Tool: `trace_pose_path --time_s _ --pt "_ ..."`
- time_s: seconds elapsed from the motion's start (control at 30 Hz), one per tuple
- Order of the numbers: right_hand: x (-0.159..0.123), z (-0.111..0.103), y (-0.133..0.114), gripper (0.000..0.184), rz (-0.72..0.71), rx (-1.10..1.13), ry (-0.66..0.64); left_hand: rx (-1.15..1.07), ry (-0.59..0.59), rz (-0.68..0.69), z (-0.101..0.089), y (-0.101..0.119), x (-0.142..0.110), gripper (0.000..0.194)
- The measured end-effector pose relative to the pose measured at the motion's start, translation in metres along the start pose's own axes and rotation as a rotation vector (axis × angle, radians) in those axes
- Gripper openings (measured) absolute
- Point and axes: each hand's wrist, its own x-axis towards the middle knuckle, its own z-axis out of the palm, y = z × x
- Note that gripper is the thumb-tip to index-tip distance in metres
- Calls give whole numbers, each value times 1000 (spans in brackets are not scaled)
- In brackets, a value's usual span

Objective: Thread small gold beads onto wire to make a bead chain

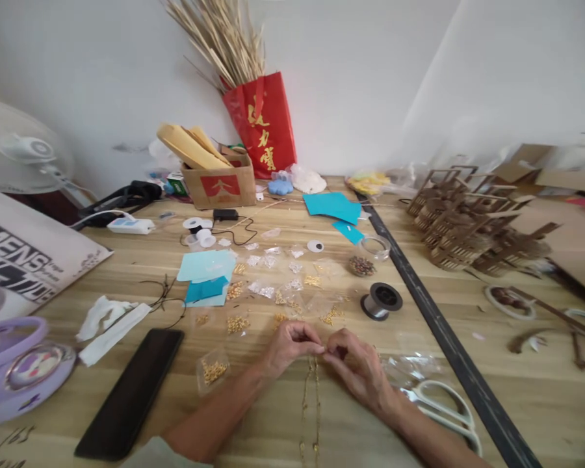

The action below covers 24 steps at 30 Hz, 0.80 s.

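Note:
My left hand (291, 346) and my right hand (355, 361) meet over the wooden table, thumbs and fingertips pinched close together. From between them a thin gold chain (317, 403) with small beads hangs in two strands toward the table's near edge. The left fingertips pinch at the top of the chain. My right fingers are closed too, but what lies in them is too small to make out. Just beyond the hands lie little piles of gold beads (332, 316), and more gold beads (214, 372) fill a small clear tray near my left forearm.
A spool of wire (381, 301) stands beyond my right hand. White-handled scissors (446, 406) lie by my right forearm. At left are a black phone (130, 393) and a purple case (24, 374). Blue cards (207, 276), a cardboard box (219, 185) and wooden baskets (468, 224) stand farther back.

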Motion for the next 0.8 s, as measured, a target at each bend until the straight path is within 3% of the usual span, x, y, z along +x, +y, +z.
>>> trace_pose_path --time_s 0.8 --pt "0 -3 -2 2 -35 -60 -29 127 -16 39 -1 3 -1 23"
